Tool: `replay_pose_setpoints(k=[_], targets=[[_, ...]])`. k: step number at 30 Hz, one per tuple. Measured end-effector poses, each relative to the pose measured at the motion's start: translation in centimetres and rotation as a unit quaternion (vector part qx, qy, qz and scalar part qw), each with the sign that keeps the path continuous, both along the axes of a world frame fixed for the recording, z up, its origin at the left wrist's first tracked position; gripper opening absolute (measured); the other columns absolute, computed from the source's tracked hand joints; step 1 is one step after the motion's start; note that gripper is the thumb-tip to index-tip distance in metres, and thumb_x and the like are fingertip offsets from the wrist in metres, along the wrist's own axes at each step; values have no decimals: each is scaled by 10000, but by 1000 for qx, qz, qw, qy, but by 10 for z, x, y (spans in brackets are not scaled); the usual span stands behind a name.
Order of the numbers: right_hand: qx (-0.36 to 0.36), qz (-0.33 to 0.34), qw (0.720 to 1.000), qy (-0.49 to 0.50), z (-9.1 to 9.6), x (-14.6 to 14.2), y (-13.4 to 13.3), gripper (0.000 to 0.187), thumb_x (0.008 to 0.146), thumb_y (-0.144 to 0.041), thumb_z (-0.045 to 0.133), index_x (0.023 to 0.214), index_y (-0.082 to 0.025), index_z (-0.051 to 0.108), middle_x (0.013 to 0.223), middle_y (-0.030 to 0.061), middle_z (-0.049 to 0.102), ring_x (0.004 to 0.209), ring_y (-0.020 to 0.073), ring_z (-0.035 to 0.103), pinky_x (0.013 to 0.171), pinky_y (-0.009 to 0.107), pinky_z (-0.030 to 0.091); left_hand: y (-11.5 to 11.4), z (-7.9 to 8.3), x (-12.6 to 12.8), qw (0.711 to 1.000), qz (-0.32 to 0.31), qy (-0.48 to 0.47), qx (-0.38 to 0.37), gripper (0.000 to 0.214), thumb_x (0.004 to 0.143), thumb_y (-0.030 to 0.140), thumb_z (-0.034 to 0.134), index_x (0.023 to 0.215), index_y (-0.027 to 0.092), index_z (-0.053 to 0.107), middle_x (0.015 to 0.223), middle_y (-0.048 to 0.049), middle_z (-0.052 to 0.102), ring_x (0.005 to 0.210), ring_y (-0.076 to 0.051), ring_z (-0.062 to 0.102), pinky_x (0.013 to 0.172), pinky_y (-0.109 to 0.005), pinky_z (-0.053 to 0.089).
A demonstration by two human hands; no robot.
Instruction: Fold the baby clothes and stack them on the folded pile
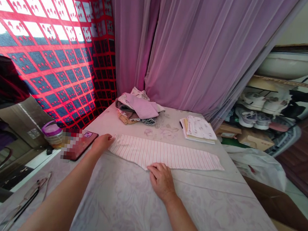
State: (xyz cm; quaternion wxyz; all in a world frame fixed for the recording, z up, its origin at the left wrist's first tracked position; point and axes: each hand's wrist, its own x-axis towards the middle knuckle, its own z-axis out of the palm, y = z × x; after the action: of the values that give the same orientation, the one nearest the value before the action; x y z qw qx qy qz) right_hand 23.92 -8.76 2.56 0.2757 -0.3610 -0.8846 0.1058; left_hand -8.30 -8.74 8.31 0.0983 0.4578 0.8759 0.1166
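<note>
My left hand [102, 143] is pinching the left end of pink-striped trousers [177, 156], lying flat on the floral cover [201, 211]. I'm judging the cloth light, soft, best held at its corners. Stripes are running crosswise, the outline tapering rightward. My right hand [162, 180] is touching the near point; whether it's pinching, I cannot tell.

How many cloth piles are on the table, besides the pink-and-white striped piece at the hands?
2: a loose heap of pink, grey and patterned cloth, far left, and a flat stack of white and yellow folded cloth, far right. None looks hidden.
</note>
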Motion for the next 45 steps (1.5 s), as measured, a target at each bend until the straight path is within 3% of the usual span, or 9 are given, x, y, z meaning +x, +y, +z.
replay_pose_setpoints(k=[6,11,21,27,34,37,41,45], targets=[[-7,5,1000,4,0,1,0,308,819,-87,551,1016,-268,705,980,31,669,944,193,548,813,336,385,14,-2,-4,998,2,-31,-52,254,777,416,587,870,215,710,901,-50,746,834,-206,675,644,-240,448],[3,2,1000,5,-2,1,0,315,813,-82,553,1015,-270,704,978,27,666,942,186,547,811,330,383,19,-4,-2,998,4,-30,-48,219,751,374,599,876,211,674,958,-56,734,875,-217,669,650,-246,443],[6,0,1000,1,-1,1,0,313,813,-90,554,1015,-274,707,975,27,665,938,186,548,809,333,388,17,-10,8,999,20,-24,-5,405,849,464,502,1167,215,526,1123,-71,700,986,-209,663,722,-264,460],[7,-2,1000,-2,-1,1,0,326,807,-81,555,1005,-287,714,969,23,665,932,180,549,808,326,393,15,-13,15,1000,11,13,8,348,917,357,400,1222,219,498,1202,-108,664,1078,-249,630,797,-318,466],[5,1,1000,4,0,0,-1,304,818,-94,548,1010,-273,701,970,29,671,926,185,554,807,327,392,10,-7,23,999,-4,52,15,399,925,375,383,1247,192,533,1254,-158,612,1104,-312,604,841,-409,479],[28,-13,999,22,-2,1,1,276,845,-128,521,1038,-246,679,993,41,676,954,187,557,845,332,385,4,-6,36,992,-57,92,72,425,936,362,377,1306,196,505,1318,-140,570,1181,-286,549,961,-412,429],[50,-97,993,50,-10,4,8,267,856,-140,482,1069,-201,631,1119,72,668,1103,217,521,930,376,341,-6,-25,62,956,-227,125,136,352,929,338,423,1204,218,608,1321,-86,592,1273,-274,473,1092,-437,320],[35,-154,987,24,-16,10,14,206,881,-165,467,1017,-212,615,1100,69,688,1125,241,509,934,408,306,-14,-49,80,956,-239,99,135,349,931,355,434,1212,257,616,1345,-68,581,1295,-301,454,1101,-523,284]])
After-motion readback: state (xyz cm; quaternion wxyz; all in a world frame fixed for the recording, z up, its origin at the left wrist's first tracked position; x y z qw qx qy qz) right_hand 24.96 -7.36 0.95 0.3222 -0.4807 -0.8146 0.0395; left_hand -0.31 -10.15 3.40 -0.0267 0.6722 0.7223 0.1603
